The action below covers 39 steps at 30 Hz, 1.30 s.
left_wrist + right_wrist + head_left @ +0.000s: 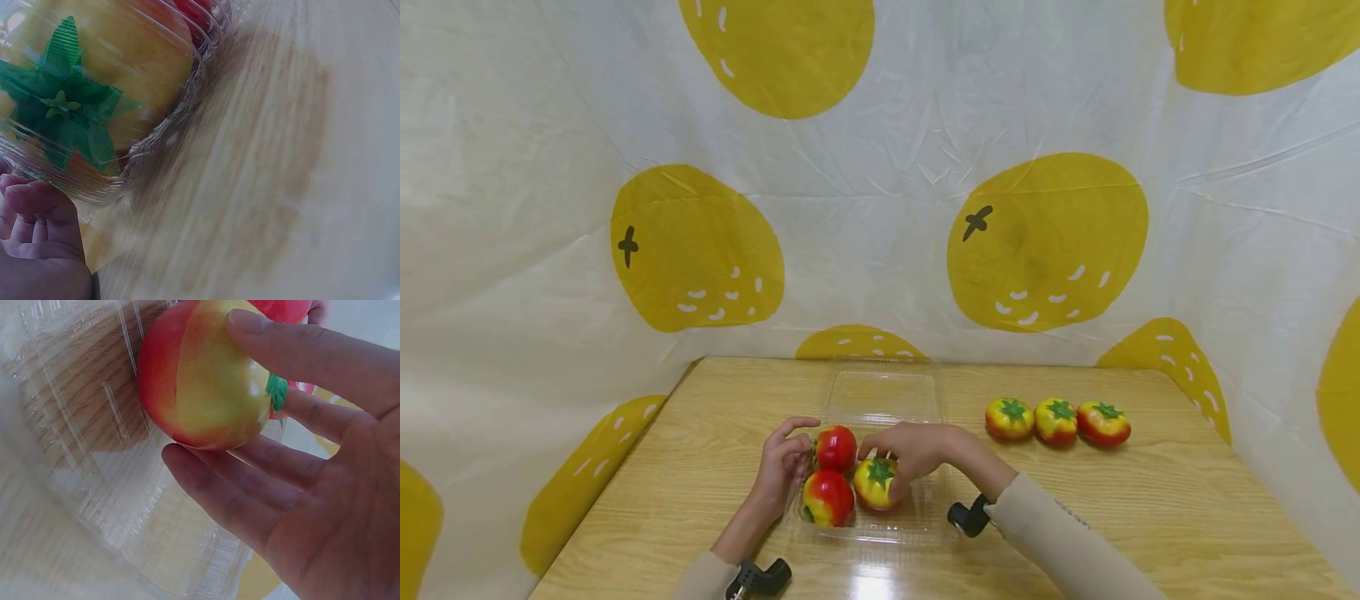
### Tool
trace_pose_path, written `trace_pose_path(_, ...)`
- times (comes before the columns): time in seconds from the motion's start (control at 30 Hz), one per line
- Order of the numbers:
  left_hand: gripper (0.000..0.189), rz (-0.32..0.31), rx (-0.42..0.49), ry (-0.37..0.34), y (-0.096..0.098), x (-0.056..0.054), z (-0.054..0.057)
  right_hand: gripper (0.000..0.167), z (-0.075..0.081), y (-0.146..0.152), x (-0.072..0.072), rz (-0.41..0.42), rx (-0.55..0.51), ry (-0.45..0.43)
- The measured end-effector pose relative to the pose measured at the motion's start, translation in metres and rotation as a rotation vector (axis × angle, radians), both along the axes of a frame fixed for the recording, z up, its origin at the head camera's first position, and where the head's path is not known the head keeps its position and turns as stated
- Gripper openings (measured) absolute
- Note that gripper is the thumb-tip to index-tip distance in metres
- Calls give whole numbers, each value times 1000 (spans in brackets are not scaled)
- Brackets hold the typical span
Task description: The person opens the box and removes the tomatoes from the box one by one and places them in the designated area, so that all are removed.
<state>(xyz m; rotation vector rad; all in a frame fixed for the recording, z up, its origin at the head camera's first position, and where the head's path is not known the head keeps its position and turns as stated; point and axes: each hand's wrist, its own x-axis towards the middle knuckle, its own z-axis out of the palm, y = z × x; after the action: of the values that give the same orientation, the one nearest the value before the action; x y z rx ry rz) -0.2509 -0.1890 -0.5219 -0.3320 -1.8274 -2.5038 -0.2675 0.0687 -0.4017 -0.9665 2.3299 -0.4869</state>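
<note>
A clear plastic clamshell box (pixel 921 521) lies on the table with its lid folded back. My right hand (pixel 917 450) reaches in from the right and holds a yellow-and-red toy tomato (pixel 868 493) with a green leafy top. In the right wrist view the thumb lies over this tomato and the fingers curve under its side. Two redder toy tomatoes, a rear one (pixel 835 448) and a front one (pixel 827 500), sit along the box's left side. My left hand (pixel 773 471) grips the left rim of the box, its curled fingers (pixel 47 203) right at the plastic edge.
Three more toy tomatoes stand in a row to the right of the box: a left one (pixel 1009 418), a middle one (pixel 1056 421) and a right one (pixel 1103 424). The lid (pixel 883 393) reaches toward the back of the wooden table (pixel 737 387). A fruit-print cloth (pixel 880 250) hangs behind.
</note>
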Motion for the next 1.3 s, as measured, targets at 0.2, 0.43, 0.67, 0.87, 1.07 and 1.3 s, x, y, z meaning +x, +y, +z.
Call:
trace_pose_path(0.2,28,13,-5,-13,0,-1,-1,61,0,0,0,-6,-10,-11)
trace_pose_path(0.43,28,21,-14,-18,0,-1,-2,60,-2,1,0,-7,-19,-3)
trace_pose_path(0.67,28,4,-12,-6,0,-1,-2,56,0,4,-2,8,-31,26)
trace_pose_path(0.87,28,14,-7,-8,0,-1,-2,55,3,9,-1,4,-64,49)
trace_pose_path(1.07,28,30,-12,-18,1,-1,-1,58,8,14,2,-5,-85,62)
trace_pose_path(1.3,27,28,-9,-33,0,-1,-1,60,14,20,5,-10,-135,52)
